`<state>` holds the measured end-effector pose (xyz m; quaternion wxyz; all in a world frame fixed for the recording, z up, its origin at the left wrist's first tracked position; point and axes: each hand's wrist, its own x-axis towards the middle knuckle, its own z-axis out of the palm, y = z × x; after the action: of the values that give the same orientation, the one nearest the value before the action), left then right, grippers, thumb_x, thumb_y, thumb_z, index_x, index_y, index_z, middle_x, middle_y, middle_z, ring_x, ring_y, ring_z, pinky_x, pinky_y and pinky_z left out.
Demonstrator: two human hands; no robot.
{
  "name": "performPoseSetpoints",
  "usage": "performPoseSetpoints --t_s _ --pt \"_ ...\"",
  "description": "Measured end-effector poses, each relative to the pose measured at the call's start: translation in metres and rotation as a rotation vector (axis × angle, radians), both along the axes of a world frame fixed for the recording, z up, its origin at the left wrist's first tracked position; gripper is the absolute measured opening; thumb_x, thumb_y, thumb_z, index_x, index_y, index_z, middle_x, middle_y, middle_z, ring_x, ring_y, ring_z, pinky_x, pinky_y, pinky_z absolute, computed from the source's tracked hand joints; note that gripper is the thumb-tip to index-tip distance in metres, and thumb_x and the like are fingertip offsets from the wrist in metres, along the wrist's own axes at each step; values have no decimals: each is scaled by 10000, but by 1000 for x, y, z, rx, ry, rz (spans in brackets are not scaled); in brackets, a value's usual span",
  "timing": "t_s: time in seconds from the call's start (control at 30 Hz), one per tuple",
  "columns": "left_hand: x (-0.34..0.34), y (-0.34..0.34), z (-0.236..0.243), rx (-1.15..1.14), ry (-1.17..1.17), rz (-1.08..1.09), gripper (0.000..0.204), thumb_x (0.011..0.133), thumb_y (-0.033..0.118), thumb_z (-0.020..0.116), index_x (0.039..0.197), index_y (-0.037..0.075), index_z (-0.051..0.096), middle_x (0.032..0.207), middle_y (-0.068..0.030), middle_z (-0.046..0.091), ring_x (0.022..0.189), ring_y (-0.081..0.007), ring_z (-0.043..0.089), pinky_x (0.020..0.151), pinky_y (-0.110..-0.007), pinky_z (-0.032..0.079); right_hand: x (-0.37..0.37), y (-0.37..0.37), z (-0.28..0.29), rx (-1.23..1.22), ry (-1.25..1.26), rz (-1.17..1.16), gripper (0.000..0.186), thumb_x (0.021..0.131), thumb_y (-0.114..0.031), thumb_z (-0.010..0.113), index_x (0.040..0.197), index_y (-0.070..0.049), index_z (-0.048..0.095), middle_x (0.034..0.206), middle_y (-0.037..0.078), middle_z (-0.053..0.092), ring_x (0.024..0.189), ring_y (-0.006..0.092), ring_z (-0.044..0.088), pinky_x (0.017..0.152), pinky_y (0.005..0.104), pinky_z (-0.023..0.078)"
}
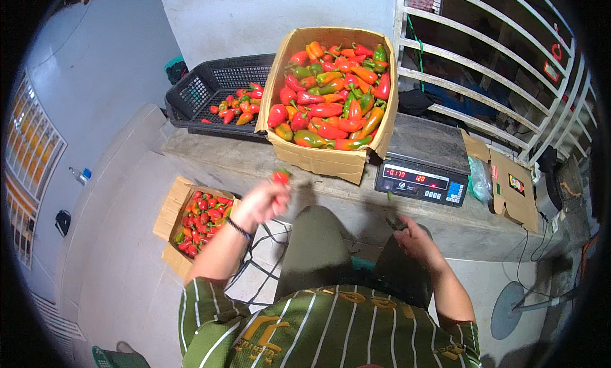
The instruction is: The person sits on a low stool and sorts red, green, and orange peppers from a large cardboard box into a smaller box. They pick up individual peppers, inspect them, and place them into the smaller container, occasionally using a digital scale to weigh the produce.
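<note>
My left hand is raised over the gap between my knees and the ledge. Its fingers are closed on a red pepper with a green stem end. Above my right thigh, my right hand grips small dark snips, partly hidden by the fingers. A thin green bit, perhaps a cut stem, shows just beyond them. Ahead stands a tilted cardboard box full of red, orange and green peppers. Down to my left, an open carton holds mostly red peppers.
A black plastic crate with some peppers sits behind the big box, on the left. On the concrete ledge at right is a digital scale, then a clear plastic bag and flattened cardboard. White metal bars rise behind.
</note>
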<state>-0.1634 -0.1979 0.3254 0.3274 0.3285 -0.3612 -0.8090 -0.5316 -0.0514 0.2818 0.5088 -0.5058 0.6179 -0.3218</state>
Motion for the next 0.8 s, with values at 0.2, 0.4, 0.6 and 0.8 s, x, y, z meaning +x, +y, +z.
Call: performPoseSetpoints --t_s 0.2,0.4,0.6,0.8 --pt "70 -161 108 -279 153 357 156 825 96 437 946 12 485 904 -116 561 813 -239 591 746 -390 529 1 8 -31 92 -144 -54 600 882 -225 539 1365 -28 243 704 9 490 585 71 440 486 210 358" --pt "-36 -174 150 -1065 -383 564 389 794 82 515 1177 19 515 1119 -113 545 991 -205 540 791 -319 460 -6 6 -26 68 -223 -94 576 889 -221 526 1362 -36 255 712 8 486 595 77 445 496 215 366" --pt "-171 -141 81 -1464 -1033 220 304 737 357 573 794 81 688 829 -195 621 785 -342 599 719 -415 488 -1 8 -18 29 -251 -118 545 896 -217 518 1350 -30 282 734 6 475 599 68 433 499 209 360" --pt "-213 -119 75 -1449 -1412 107 422 737 454 559 949 104 665 1158 -197 488 1110 -356 430 890 -467 358 -8 18 -17 5 -237 -110 531 898 -227 517 1338 -25 300 707 3 467 568 67 424 480 210 355"
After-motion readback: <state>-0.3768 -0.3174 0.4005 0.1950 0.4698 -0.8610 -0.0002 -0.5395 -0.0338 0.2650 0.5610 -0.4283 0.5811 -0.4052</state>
